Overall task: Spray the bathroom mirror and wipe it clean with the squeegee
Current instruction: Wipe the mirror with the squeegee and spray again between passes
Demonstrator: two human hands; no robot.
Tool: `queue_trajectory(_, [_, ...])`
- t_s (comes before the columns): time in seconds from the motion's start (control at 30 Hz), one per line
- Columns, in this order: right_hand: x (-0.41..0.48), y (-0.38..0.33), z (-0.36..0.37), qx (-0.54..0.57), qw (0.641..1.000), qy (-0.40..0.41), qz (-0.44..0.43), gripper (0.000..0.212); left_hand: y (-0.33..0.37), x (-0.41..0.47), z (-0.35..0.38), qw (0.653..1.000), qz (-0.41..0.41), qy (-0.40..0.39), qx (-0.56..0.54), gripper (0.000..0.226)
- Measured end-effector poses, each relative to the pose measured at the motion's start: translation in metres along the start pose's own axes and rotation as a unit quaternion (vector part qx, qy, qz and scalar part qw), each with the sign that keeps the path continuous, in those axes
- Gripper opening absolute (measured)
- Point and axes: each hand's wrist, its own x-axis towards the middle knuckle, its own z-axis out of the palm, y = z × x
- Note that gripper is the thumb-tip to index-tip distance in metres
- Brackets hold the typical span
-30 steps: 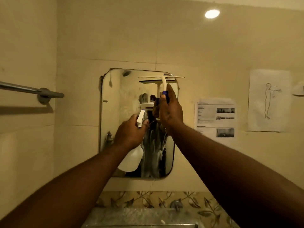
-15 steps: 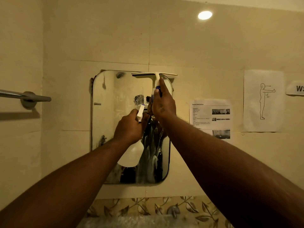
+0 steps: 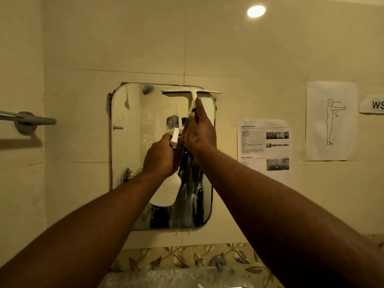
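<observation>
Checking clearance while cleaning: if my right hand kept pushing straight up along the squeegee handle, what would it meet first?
Probably the squeegee blade bar, already at the mirror top edge; beyond lies bare wall.

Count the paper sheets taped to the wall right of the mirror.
3 in view: a printed info sheet just right of the mirror, a figure drawing further right, and a label cut off at the frame edge. More may lie beyond.
</observation>
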Motion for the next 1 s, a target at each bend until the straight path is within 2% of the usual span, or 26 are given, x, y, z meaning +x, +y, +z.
queue_trajectory(0.1, [-0.011,0.006,0.003,-0.007,1.000,0.001,0.009,0.051,-0.008,-0.004,0.005,1.000,-0.006,-0.003,0.012,0.038])
queue_trajectory(0.27, [-0.024,0.023,0.004,-0.006,1.000,0.003,0.010,0.052,-0.021,-0.015,0.015,1.000,-0.015,0.006,0.018,0.049])
queue_trajectory(0.37, [-0.031,0.036,0.004,-0.020,1.000,0.003,0.007,0.052,-0.028,-0.019,0.020,0.999,-0.033,0.007,0.029,0.045])
queue_trajectory(0.7, [-0.072,0.075,0.007,-0.024,0.999,-0.001,0.040,0.051,-0.042,-0.046,0.027,0.999,-0.039,-0.009,-0.026,0.044])
queue_trajectory(1.0, [-0.135,0.116,0.012,-0.045,0.997,-0.017,0.055,0.051,-0.074,-0.098,0.041,0.995,-0.074,-0.044,-0.053,0.027])
